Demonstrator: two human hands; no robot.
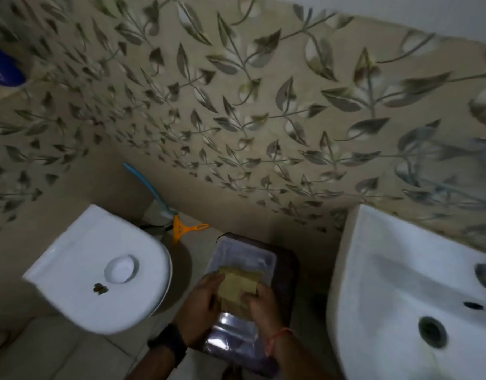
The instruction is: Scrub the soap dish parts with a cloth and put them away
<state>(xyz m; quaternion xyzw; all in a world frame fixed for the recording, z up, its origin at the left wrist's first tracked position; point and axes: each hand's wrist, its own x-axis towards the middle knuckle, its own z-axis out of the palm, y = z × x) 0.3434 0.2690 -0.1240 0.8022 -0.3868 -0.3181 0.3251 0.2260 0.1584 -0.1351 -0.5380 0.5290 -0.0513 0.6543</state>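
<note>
A clear plastic soap dish part (244, 256) is held low in the middle of the view, above a dark brown part (290, 270) beneath it. A yellowish cloth (236, 286) lies on the clear part. My left hand (200, 305) grips the left edge of the clear part, fingers touching the cloth. My right hand (263, 305) is closed on the cloth and presses it onto the part. The picture is blurred, so I cannot tell how the two parts join.
A white toilet (99, 270) with a dark speck on its lid stands at the left. A white wash basin (401, 270) is close on the right. A blue-handled brush (151, 187) and an orange tool (181, 229) lean by the leaf-patterned tiled wall (236, 105).
</note>
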